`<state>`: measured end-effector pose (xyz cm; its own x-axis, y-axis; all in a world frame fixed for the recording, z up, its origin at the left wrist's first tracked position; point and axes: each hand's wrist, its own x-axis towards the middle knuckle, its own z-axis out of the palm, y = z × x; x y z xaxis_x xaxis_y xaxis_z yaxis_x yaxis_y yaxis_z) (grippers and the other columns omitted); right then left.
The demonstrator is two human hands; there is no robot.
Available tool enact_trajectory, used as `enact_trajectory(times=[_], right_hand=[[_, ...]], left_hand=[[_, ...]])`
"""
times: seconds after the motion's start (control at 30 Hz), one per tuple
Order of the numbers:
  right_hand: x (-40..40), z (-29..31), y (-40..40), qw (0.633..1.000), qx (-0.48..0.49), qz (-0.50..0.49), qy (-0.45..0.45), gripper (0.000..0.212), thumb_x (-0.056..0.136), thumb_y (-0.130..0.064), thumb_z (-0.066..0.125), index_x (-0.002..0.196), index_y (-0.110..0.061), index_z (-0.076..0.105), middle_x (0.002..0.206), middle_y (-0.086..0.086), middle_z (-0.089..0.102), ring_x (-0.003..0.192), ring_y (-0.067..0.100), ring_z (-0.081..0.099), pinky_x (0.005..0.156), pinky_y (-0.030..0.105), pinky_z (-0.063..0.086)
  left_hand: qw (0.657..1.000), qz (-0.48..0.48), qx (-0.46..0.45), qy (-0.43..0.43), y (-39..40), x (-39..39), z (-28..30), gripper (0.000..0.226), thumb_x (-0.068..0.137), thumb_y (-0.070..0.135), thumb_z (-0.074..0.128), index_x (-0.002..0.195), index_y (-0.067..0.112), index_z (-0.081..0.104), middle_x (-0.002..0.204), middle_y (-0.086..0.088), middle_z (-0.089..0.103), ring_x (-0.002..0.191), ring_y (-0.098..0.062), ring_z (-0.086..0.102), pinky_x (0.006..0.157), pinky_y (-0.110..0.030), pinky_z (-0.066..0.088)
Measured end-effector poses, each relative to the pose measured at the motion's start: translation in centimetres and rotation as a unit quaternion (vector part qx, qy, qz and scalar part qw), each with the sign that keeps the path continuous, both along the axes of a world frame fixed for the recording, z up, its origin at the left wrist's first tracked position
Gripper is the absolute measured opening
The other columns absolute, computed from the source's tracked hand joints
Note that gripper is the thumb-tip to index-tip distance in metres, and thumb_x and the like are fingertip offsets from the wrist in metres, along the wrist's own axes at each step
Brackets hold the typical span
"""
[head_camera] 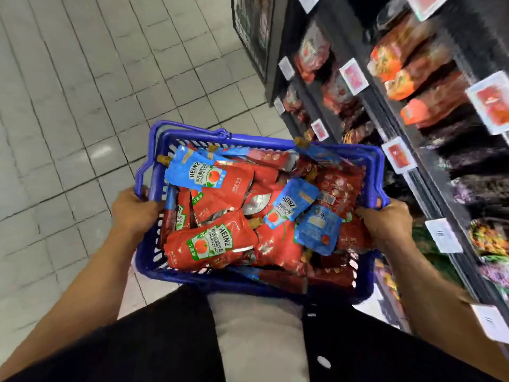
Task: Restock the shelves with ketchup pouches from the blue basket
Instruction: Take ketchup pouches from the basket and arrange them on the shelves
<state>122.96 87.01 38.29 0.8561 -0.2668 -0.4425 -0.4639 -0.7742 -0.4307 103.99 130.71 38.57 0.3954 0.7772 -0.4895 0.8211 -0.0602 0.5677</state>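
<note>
Grey floor tiles fill ten o'clock; dark shelves (pixel 429 150) run along two o'clock. Left hand (pixel 132 213) and right hand (pixel 385 224) each clutch the blue basket (pixel 264 146) rim — basket at six o'clock, heaped with ketchup pouches (pixel 212 241), so restocking looks barely begun.

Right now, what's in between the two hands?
In the head view, the blue basket full of ketchup pouches sits between the left hand and right hand.
</note>
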Motion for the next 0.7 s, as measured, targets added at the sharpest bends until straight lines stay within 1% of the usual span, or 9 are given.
enact_trajectory(times=[0.07,0.13,0.23,0.3,0.4,0.53,0.6,0.67,0.7], right_hand=[[1.6,-1.0,1.0,0.999,0.014,-0.040,0.006,0.028,0.070,-0.028,0.084,0.063,-0.013,0.061,0.060,0.005,0.060,0.065,0.027,0.063,0.059,0.034,0.042],[3.2,-2.3,1.9,0.997,0.043,-0.064,0.005,0.029,0.067,-0.032,0.084,0.080,-0.009,0.070,0.076,0.014,0.069,0.075,0.033,0.068,0.065,0.041,0.052],[5.0,-3.8,3.3,0.992,0.084,-0.098,0.014,0.044,0.059,-0.032,0.079,0.096,-0.010,0.070,0.088,0.012,0.072,0.079,0.031,0.068,0.069,0.043,0.056],[5.6,-4.5,4.0,0.986,0.100,-0.133,0.016,0.039,0.055,-0.035,0.077,0.087,-0.013,0.070,0.081,0.009,0.072,0.075,0.029,0.069,0.065,0.040,0.054],[6.4,-5.3,5.0,0.981,0.077,-0.178,0.020,0.035,0.047,-0.046,0.070,0.069,-0.019,0.066,0.061,-0.007,0.063,0.055,0.008,0.058,0.047,0.026,0.037],[6.4,-6.4,6.4,0.966,0.063,-0.250,0.038,0.034,0.045,-0.041,0.071,0.064,-0.015,0.061,0.060,0.000,0.059,0.054,0.018,0.053,0.052,0.034,0.042],[6.0,-7.2,7.5,0.960,0.047,-0.273,0.037,0.041,0.048,-0.041,0.070,0.073,-0.008,0.067,0.066,0.005,0.063,0.060,0.018,0.055,0.057,0.044,0.051],[5.0,-8.5,8.9,0.955,0.046,-0.293,0.015,0.043,0.049,-0.040,0.068,0.076,-0.007,0.066,0.065,0.001,0.060,0.059,0.014,0.050,0.056,0.045,0.052],[4.4,-9.2,9.7,0.948,0.046,-0.314,0.007,0.041,0.049,-0.039,0.068,0.075,-0.009,0.065,0.064,0.000,0.058,0.059,0.013,0.048,0.055,0.045,0.051]], left_hand=[[1.000,-0.021,-0.001,0.001,1.9,4.0,0.3,0.033,0.053,0.027,0.074,0.079,0.008,0.068,0.064,-0.007,0.063,0.056,-0.023,0.057,0.057,-0.032,0.050],[0.998,-0.055,0.006,-0.005,3.4,8.3,0.0,0.026,0.052,0.025,0.074,0.073,0.012,0.068,0.060,-0.005,0.060,0.051,-0.019,0.054,0.052,-0.027,0.047],[0.995,-0.103,0.010,-0.014,5.3,14.4,-0.6,0.021,0.054,0.017,0.078,0.070,0.012,0.064,0.063,-0.007,0.058,0.054,-0.019,0.052,0.057,-0.032,0.049],[0.991,-0.131,0.023,-0.006,6.2,17.9,-0.8,0.021,0.058,0.012,0.080,0.071,0.011,0.063,0.059,-0.003,0.058,0.048,-0.015,0.052,0.051,-0.025,0.048],[0.985,-0.168,0.045,0.008,7.6,22.5,-1.9,0.018,0.064,0.004,0.078,0.073,0.007,0.063,0.057,-0.002,0.056,0.040,-0.008,0.048,0.038,-0.020,0.042],[0.970,-0.240,0.023,0.005,9.9,28.2,-4.4,0.022,0.061,0.007,0.081,0.073,0.003,0.063,0.061,-0.004,0.054,0.044,-0.005,0.047,0.040,-0.019,0.042],[0.961,-0.274,-0.006,0.019,11.2,31.0,-6.2,0.030,0.052,0.020,0.083,0.070,0.007,0.063,0.063,-0.006,0.057,0.052,-0.010,0.053,0.049,-0.024,0.047],[0.952,-0.302,-0.030,0.038,12.6,33.8,-8.2,0.032,0.044,0.029,0.080,0.067,0.013,0.064,0.066,-0.007,0.061,0.062,-0.018,0.057,0.062,-0.036,0.051],[0.946,-0.320,-0.038,0.039,13.2,35.1,-9.2,0.029,0.043,0.030,0.079,0.065,0.016,0.064,0.064,-0.004,0.061,0.062,-0.018,0.056,0.063,-0.034,0.051]])
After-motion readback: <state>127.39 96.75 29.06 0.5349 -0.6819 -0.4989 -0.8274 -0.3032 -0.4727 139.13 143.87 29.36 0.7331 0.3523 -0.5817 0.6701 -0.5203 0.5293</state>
